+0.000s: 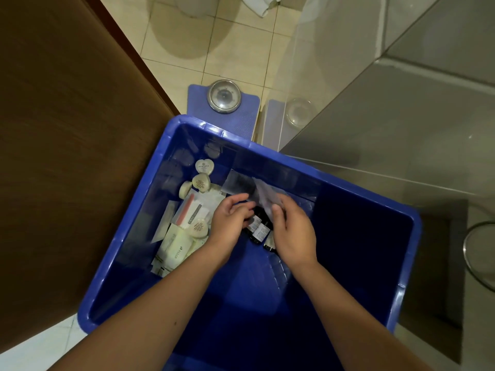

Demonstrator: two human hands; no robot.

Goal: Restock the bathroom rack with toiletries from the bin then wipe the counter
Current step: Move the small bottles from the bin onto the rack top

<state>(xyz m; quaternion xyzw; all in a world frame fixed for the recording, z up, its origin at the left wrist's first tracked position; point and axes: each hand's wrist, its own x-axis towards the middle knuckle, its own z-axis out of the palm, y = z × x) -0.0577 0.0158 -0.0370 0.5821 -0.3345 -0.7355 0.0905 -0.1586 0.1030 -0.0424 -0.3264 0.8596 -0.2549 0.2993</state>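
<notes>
Head view: both arms reaching down into the blue bin (361, 250). Right hand (292, 231) grip is pinching a blurred clear packet (265, 194). Left hand (230, 223) is curling beside dark bottles (258, 228) on the bin floor; can't tell if its grip is holding anything.

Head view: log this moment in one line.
phase: picking from blue bin | left hand: at dark bottles, grip unclear | right hand: pinches clear packet
</notes>
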